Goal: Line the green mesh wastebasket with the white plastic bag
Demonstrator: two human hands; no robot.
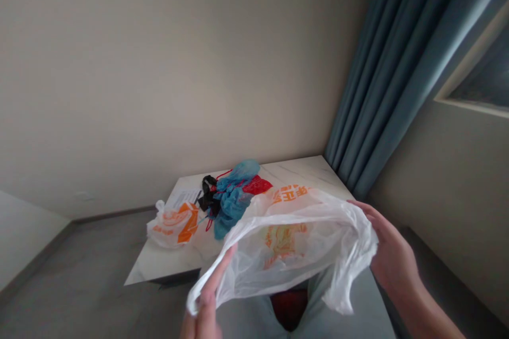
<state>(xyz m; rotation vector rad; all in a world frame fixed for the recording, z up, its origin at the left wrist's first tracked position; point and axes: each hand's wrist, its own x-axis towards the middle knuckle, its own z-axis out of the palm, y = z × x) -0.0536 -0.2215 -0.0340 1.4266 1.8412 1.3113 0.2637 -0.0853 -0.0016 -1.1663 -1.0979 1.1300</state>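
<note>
A white plastic bag [246, 275] with orange print is stretched between my two hands above my lap, its mouth facing me. My left hand [209, 304] grips the bag's left edge, with a finger reaching inside along the plastic. At the bag's right side, my right hand [392, 249] holds it from behind; most of its fingertips are hidden by the crumpled plastic. A loose handle flap hangs down near that hand. Beyond the bag lie a blue plastic bag [230, 204], a black bag [209, 196] and a red bag [257, 185], bunched together.
The bags rest on a white marble-patterned table [178, 259] against the wall. At its left stands another white bag with orange print [173, 225], near a printed sheet [185, 198]. A blue curtain [389, 74] hangs at the right, beside a window [485, 63].
</note>
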